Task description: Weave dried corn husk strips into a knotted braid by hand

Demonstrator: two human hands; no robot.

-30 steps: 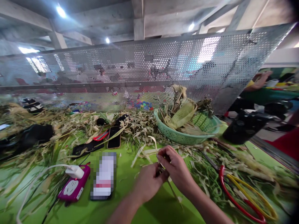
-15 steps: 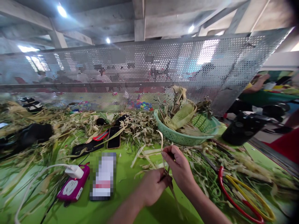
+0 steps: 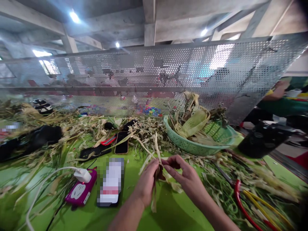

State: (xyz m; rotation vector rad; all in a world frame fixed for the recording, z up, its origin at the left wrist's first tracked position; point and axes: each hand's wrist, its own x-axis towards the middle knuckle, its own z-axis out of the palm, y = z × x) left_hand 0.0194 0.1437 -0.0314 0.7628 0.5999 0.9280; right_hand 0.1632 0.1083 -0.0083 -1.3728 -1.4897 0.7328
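My left hand (image 3: 147, 181) and my right hand (image 3: 184, 175) meet over the green table (image 3: 173, 215), both pinched on the same dried corn husk strips (image 3: 156, 150). The pale strips stick up above my fingers and one end hangs down below my left hand. Loose husk scraps lie all round my hands. A teal plastic basket (image 3: 192, 146) heaped with husks and a green corn ear stands just beyond my right hand.
A phone (image 3: 110, 184) and a magenta power strip with a white plug (image 3: 79, 189) lie to the left. Another phone (image 3: 121, 142) lies further back. Red and yellow hoops (image 3: 250, 205) lie at the right. A perforated metal screen (image 3: 154, 73) closes off the back. Another person sits far right.
My left hand has risen to meet the right, and the two now pinch the husk strips together higher up. The camera has shifted slightly, so the table contents sit further right.
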